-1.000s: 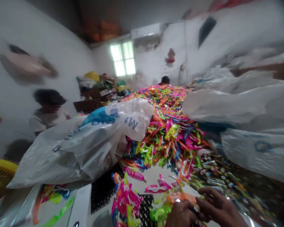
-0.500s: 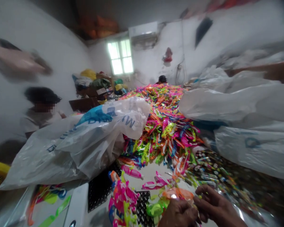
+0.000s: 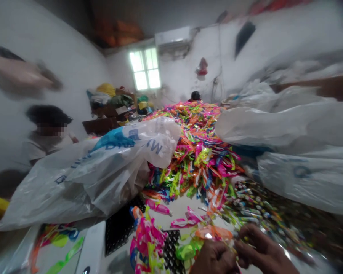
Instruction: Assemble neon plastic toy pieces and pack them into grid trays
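My left hand (image 3: 215,257) is closed at the lower edge, its fingers pinched against an orange see-through plastic piece (image 3: 213,232). My right hand (image 3: 261,247) is close beside it, with curled fingers meeting the left fingertips; whatever small part lies between them is hidden. Just left of my hands are lime-green plastic pieces (image 3: 186,251). Farther left rises a bunch of pink, yellow and blue plastic pieces (image 3: 151,238). Several pink pieces (image 3: 185,222) lie on the white tabletop (image 3: 179,207) beyond my hands.
A tall heap of bright plastic pieces (image 3: 198,152) fills the middle. Large clear bags lie left (image 3: 108,175) and right (image 3: 291,125). Small glinting parts (image 3: 254,207) spread at right. Black perforated trays (image 3: 121,228) and a white box (image 3: 92,247) sit at left. One person (image 3: 47,129) sits far left.
My fingers shift slightly, and the right index finger bends a little differently. The orange piece stays by my left hand. The view moves marginally.
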`<control>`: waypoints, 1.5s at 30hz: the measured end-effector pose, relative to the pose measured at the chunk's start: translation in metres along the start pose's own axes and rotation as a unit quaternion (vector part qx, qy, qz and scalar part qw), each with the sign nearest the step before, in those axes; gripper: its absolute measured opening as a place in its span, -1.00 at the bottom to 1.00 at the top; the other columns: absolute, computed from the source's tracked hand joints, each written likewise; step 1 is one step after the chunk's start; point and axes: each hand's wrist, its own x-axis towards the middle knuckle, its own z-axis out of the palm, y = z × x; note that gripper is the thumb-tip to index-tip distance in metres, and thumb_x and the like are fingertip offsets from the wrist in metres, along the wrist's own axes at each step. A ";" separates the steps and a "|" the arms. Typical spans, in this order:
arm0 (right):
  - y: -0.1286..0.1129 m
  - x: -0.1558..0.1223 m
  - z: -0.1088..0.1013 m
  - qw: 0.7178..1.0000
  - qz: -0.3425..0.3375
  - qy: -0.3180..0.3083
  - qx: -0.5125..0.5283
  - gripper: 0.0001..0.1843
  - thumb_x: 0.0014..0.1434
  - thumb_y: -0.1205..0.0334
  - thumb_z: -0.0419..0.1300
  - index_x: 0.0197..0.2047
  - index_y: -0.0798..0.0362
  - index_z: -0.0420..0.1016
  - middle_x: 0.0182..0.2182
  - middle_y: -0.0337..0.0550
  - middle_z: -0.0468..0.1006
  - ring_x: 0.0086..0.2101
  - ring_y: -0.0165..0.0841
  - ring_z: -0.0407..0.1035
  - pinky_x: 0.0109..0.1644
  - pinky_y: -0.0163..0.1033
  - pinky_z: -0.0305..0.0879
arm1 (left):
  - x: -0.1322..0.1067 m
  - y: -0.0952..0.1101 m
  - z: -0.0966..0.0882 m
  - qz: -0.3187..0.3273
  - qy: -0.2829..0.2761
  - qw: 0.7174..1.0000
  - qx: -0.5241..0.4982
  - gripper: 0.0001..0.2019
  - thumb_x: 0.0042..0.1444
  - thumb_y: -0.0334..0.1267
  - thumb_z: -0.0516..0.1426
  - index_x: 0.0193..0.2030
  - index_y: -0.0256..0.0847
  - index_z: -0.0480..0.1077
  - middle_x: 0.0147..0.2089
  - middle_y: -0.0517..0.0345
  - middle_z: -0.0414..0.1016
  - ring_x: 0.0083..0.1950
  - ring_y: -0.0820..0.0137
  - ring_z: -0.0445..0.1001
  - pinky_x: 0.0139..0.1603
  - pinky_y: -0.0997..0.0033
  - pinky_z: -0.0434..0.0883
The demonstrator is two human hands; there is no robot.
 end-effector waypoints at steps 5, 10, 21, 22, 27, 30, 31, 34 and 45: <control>0.003 -0.001 0.006 0.992 0.011 0.024 0.122 -0.62 -0.23 0.11 0.39 -0.44 0.07 0.30 -0.67 -0.32 0.40 -0.63 -0.42 0.33 -0.51 -0.33 0.24 | -0.007 0.015 -0.001 0.015 -0.025 1.000 0.001 -0.51 0.09 0.15 -0.04 -0.34 -0.27 0.45 -0.52 0.16 0.32 -0.53 0.48 0.21 -0.56 0.50 0.15; 0.013 0.002 0.000 0.982 0.019 0.024 0.187 -0.58 -0.25 0.16 0.41 -0.39 0.08 0.29 -0.66 -0.32 0.45 -0.66 -0.42 0.37 -0.58 -0.38 0.26 | -0.003 0.008 0.001 -0.021 -0.068 0.993 -0.093 -0.50 0.17 0.13 -0.13 -0.26 -0.27 0.39 -0.56 0.22 0.28 -0.58 0.49 0.17 -0.58 0.51 0.15; 0.015 -0.001 -0.002 0.984 0.021 -0.004 0.177 -0.59 -0.24 0.21 0.41 -0.36 0.11 0.30 -0.64 -0.33 0.46 -0.65 -0.44 0.40 -0.59 -0.42 0.27 | -0.004 0.004 0.002 -0.029 -0.085 0.995 -0.037 -0.51 0.18 0.12 -0.15 -0.21 -0.24 0.38 -0.53 0.19 0.32 -0.57 0.47 0.21 -0.59 0.50 0.18; 0.016 -0.001 -0.003 0.983 0.023 -0.007 0.180 -0.59 -0.24 0.23 0.41 -0.36 0.11 0.30 -0.63 -0.34 0.46 -0.64 -0.44 0.40 -0.58 -0.42 0.28 | -0.005 0.003 0.002 -0.033 -0.083 0.996 -0.032 -0.51 0.17 0.12 -0.14 -0.21 -0.24 0.38 -0.52 0.19 0.33 -0.58 0.47 0.21 -0.59 0.50 0.18; 0.015 -0.006 -0.006 0.980 0.021 -0.033 0.194 -0.60 -0.22 0.25 0.40 -0.33 0.11 0.32 -0.58 -0.32 0.48 -0.59 -0.43 0.42 -0.50 -0.38 0.31 | -0.007 0.006 0.001 -0.029 -0.088 0.996 0.007 -0.50 0.17 0.13 -0.15 -0.40 -0.25 0.37 -0.56 0.19 0.33 -0.61 0.48 0.20 -0.54 0.48 0.20; 0.015 -0.008 -0.007 0.981 0.018 -0.041 0.188 -0.61 -0.20 0.25 0.39 -0.31 0.12 0.34 -0.55 -0.28 0.50 -0.58 -0.45 0.42 -0.48 -0.38 0.30 | -0.007 0.008 0.002 -0.026 -0.102 0.994 0.021 -0.49 0.17 0.13 -0.17 -0.44 -0.24 0.34 -0.58 0.20 0.31 -0.62 0.49 0.19 -0.56 0.48 0.20; 0.015 -0.009 -0.008 0.982 0.019 -0.045 0.180 -0.62 -0.19 0.25 0.39 -0.31 0.12 0.34 -0.55 -0.28 0.50 -0.58 -0.45 0.41 -0.48 -0.38 0.29 | -0.007 0.009 0.002 -0.027 -0.103 0.994 0.019 -0.49 0.17 0.13 -0.16 -0.44 -0.24 0.34 -0.58 0.20 0.31 -0.62 0.49 0.19 -0.57 0.49 0.18; 0.015 -0.011 -0.012 0.985 0.017 -0.058 0.161 -0.64 -0.19 0.24 0.39 -0.33 0.12 0.35 -0.57 -0.29 0.49 -0.58 -0.45 0.40 -0.48 -0.38 0.27 | -0.006 0.008 0.003 -0.019 -0.117 0.993 0.015 -0.54 0.16 0.12 -0.11 -0.43 -0.24 0.32 -0.58 0.22 0.28 -0.61 0.50 0.17 -0.61 0.52 0.13; 0.016 -0.022 -0.011 0.991 -0.008 -0.060 0.115 -0.64 -0.21 0.12 0.41 -0.42 0.15 0.42 -0.60 -0.25 0.48 -0.55 -0.42 0.42 -0.42 -0.32 0.34 | -0.010 0.003 -0.002 -0.022 -0.134 0.990 0.041 -0.58 0.17 0.06 -0.08 -0.43 -0.27 0.30 -0.61 0.28 0.18 -0.64 0.56 0.10 -0.63 0.56 0.07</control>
